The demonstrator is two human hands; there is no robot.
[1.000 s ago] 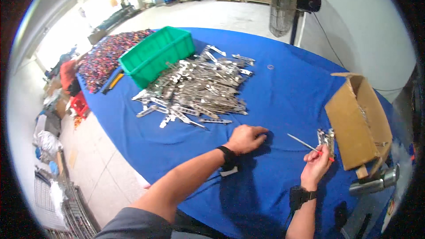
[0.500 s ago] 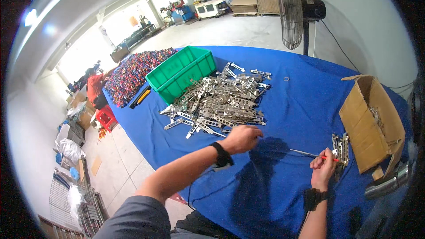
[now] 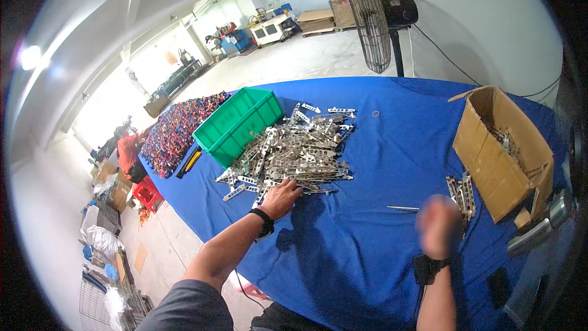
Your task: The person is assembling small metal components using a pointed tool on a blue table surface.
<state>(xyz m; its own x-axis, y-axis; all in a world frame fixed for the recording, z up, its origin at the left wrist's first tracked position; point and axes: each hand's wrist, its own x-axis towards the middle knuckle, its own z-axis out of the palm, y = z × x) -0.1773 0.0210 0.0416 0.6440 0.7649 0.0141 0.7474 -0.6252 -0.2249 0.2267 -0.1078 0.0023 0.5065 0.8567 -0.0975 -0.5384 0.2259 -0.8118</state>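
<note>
The left hand (image 3: 283,196) rested on the near edge of the heap of perforated metal strips (image 3: 294,154) mid-desk, fingers curled over a few; sliding one free looked wiser than lifting. The right hand (image 3: 438,227) (blurred) gave no readable grip. A green bin (image 3: 237,124) crowded the heap's far left, a cardboard box (image 3: 505,153) stood right.

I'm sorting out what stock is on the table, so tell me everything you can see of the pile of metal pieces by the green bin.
The pile of metal pieces is a loose, tangled heap of flat, silvery strips, many with rows of holes. It lies on the blue tablecloth, its far left edge against the green bin. A few strays lie scattered at its rim. The left hand rests on its near edge, fingers among the pieces.
</note>
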